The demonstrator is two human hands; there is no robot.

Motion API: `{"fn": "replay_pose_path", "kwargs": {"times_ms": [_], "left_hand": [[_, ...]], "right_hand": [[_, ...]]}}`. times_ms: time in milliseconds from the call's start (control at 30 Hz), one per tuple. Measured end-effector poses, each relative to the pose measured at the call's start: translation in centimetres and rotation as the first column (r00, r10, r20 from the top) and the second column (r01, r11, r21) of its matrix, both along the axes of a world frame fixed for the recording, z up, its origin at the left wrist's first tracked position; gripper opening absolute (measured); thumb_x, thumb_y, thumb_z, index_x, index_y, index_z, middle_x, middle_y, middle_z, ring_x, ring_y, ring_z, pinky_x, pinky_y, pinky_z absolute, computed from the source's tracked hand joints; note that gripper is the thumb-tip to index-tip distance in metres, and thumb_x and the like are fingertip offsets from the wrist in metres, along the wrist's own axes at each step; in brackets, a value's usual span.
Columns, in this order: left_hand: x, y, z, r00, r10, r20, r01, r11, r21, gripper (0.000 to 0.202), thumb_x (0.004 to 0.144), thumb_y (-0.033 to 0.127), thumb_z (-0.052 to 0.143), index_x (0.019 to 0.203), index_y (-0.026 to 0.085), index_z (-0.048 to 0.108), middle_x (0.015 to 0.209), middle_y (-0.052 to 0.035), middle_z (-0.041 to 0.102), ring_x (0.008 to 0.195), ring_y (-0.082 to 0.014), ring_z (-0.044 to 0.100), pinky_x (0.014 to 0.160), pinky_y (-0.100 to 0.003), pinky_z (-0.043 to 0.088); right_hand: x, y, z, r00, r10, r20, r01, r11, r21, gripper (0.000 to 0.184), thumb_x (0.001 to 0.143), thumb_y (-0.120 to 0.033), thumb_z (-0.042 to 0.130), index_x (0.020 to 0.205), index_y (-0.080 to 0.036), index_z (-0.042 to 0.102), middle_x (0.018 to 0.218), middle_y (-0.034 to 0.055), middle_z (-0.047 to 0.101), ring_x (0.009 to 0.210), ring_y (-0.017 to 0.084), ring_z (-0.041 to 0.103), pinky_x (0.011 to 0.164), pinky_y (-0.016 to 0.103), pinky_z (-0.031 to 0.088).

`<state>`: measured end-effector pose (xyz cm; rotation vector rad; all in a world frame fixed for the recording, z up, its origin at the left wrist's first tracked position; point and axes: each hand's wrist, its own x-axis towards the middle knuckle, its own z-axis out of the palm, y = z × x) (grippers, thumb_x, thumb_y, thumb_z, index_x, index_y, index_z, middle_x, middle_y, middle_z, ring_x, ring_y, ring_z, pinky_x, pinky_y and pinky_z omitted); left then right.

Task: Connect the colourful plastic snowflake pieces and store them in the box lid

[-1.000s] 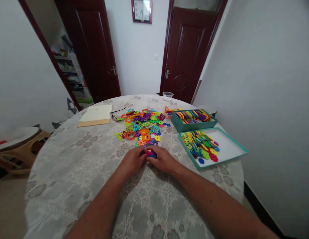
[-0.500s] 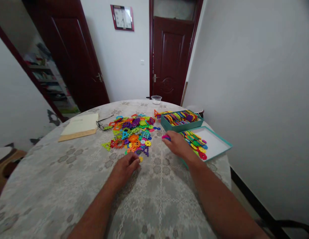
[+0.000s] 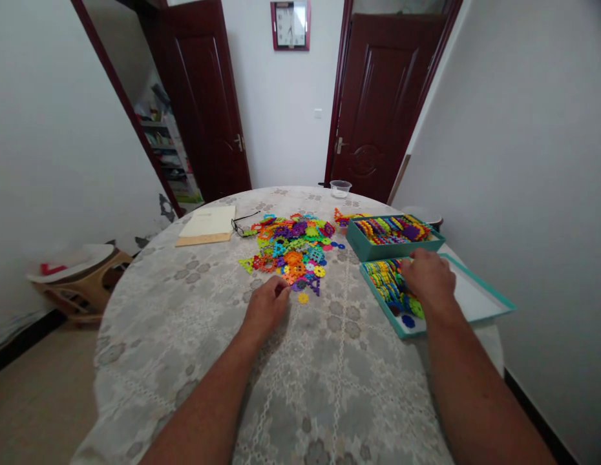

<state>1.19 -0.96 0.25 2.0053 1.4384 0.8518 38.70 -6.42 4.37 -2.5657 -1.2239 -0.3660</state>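
Note:
A heap of colourful plastic snap pieces (image 3: 285, 248), shaped like gears, flowers and triangles, spreads over the middle of the table. At its near edge rests my left hand (image 3: 267, 302), fingers curled together beside the purple pieces; whatever they pinch is too small to make out. A loose yellow flower piece (image 3: 303, 298) lies just right of it. Over the shallow teal-rimmed box lid (image 3: 485, 287) is my right hand (image 3: 430, 279), closed and pointing down at the rows of coloured discs (image 3: 390, 284). Its fingertips are hidden, so what it holds cannot be seen.
Behind the lid stands a teal box (image 3: 378, 248) packed with rows of pieces. Glasses (image 3: 238, 227) and a paper pad (image 3: 207, 225) lie at the far left. A clear plastic bowl (image 3: 340, 188) sits at the table's far edge.
My right hand has moved right, from beside the heap to above the discs in the lid, with the pink and blue discs now out of sight. The view has turned left.

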Motion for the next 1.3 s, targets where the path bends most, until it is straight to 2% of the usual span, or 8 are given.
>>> {"fn": "replay_pose_path", "kwargs": {"times_ms": [133,300,367,467,700,933,1133,1300], "left_hand": [[-0.2,0.4,0.0,0.997,0.072,0.001,-0.072,0.997,0.026,0.014,0.093,0.026,0.056,0.088,0.021,0.067,0.087,-0.0033,0.073,0.083,-0.0199,0.066,0.077,-0.03,0.046],[-0.5,0.8,-0.5,0.995,0.079,-0.063,-0.074,0.994,0.076,0.015,0.094,0.018,0.055,0.095,0.019,0.069,0.096,-0.0064,0.075,0.092,-0.0209,0.068,0.083,-0.031,0.046],[-0.5,0.9,-0.9,0.99,0.079,-0.117,-0.067,0.992,0.103,0.015,0.095,0.017,0.055,0.097,0.018,0.07,0.099,-0.008,0.076,0.096,-0.0219,0.068,0.086,-0.031,0.047],[-0.4,1.0,-1.6,0.982,0.066,-0.178,-0.043,0.99,0.132,0.014,0.096,0.017,0.058,0.099,0.018,0.071,0.103,-0.0094,0.076,0.1,-0.0232,0.068,0.09,-0.032,0.048],[-0.3,1.6,-2.8,0.99,0.073,-0.12,-0.053,0.985,0.163,0.016,0.096,0.014,0.058,0.102,0.018,0.072,0.104,-0.0095,0.076,0.102,-0.0242,0.069,0.094,-0.034,0.05],[-0.5,2.1,-3.8,0.992,0.119,-0.031,-0.111,0.974,0.196,0.023,0.091,0.008,0.058,0.109,0.018,0.069,0.109,-0.01,0.074,0.106,-0.0245,0.068,0.099,-0.037,0.051],[-0.6,2.3,-4.4,0.991,0.131,0.016,-0.131,0.964,0.232,0.029,0.088,0.006,0.057,0.114,0.017,0.067,0.113,-0.0117,0.071,0.11,-0.0252,0.066,0.101,-0.039,0.052],[-0.5,2.3,-4.6,0.993,0.121,0.012,-0.12,0.963,0.241,0.031,0.09,0.008,0.057,0.119,0.017,0.066,0.117,-0.0122,0.069,0.116,-0.0257,0.064,0.106,-0.041,0.051]], "right_hand": [[-3.4,1.0,0.0,0.967,0.233,0.104,-0.249,0.952,0.179,0.032,0.102,-0.029,0.046,0.116,-0.012,0.069,0.116,0.0223,0.068,0.118,0.037,0.058,0.1,0.05,0.046],[-11.1,1.9,-3.3,0.716,0.696,0.054,-0.684,0.685,0.253,0.028,0.101,-0.022,0.047,0.119,-0.016,0.068,0.124,0.0181,0.067,0.123,0.03,0.057,0.112,0.044,0.042],[-14.0,1.9,-5.3,0.608,0.794,0.006,-0.774,0.59,0.229,0.035,0.1,-0.022,0.05,0.132,-0.016,0.064,0.138,0.0184,0.062,0.133,0.03,0.052,0.116,0.045,0.041],[-16.3,2.5,-7.7,0.522,0.851,-0.05,-0.829,0.521,0.203,0.046,0.099,-0.024,0.053,0.144,-0.016,0.057,0.149,0.0185,0.055,0.141,0.031,0.048,0.118,0.05,0.043],[-16.6,8.7,-7.7,0.528,0.849,-0.018,-0.825,0.518,0.224,0.06,0.096,-0.039,0.063,0.151,-0.018,0.053,0.151,0.0187,0.055,0.145,0.033,0.047,0.12,0.053,0.04],[-18.2,14.2,-6.9,0.666,0.745,-0.042,-0.742,0.667,0.067,0.073,0.092,-0.063,0.067,0.151,-0.023,0.055,0.162,0.0184,0.044,0.15,0.04,0.037,0.121,0.058,0.032],[-18.3,16.3,-6.8,0.629,0.773,-0.08,-0.777,0.629,-0.027,0.072,0.092,-0.066,0.066,0.15,-0.026,0.056,0.158,0.016,0.047,0.146,0.036,0.041,0.119,0.053,0.033],[-18.2,14.2,-7.2,0.581,0.811,-0.068,-0.813,0.582,-0.018,0.067,0.092,-0.058,0.068,0.15,-0.026,0.056,0.154,0.0151,0.05,0.141,0.034,0.047,0.117,0.048,0.038]]}}
